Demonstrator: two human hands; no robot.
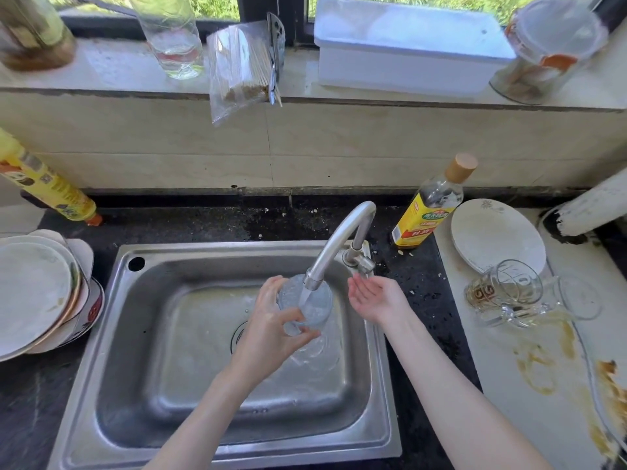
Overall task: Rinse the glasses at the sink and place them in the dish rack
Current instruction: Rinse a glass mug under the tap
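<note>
My left hand grips a clear glass over the middle of the sink, fingers behind it and thumb curled across its front near the base. The glass is tilted, its mouth turned up under the spout of the faucet, and water runs straight into it and spills over into the basin below. My right hand holds nothing: it hangs just to the right of the glass, palm up, fingers loosely spread and relaxed, close beneath the faucet's base but apart from both the glass and the tap.

On the pale board at the right edge of the worktop, a glass mug with a handle lies on its side, and a second clear glass lies just beside it to the right; through the glare I cannot tell whether the two touch. Brown smears stain the board toward the front right corner. Behind the mug a white plate rests flat, and a bottle with a yellow label stands at the back, near the faucet.

At the left edge of the worktop a stack of plates leans beside the sink. A yellow bottle stands toward the back left corner. Up on the windowsill stand a clear cup, a bag of wooden skewers hanging over the ledge, a white lidded box and a jar at the far right.
</note>
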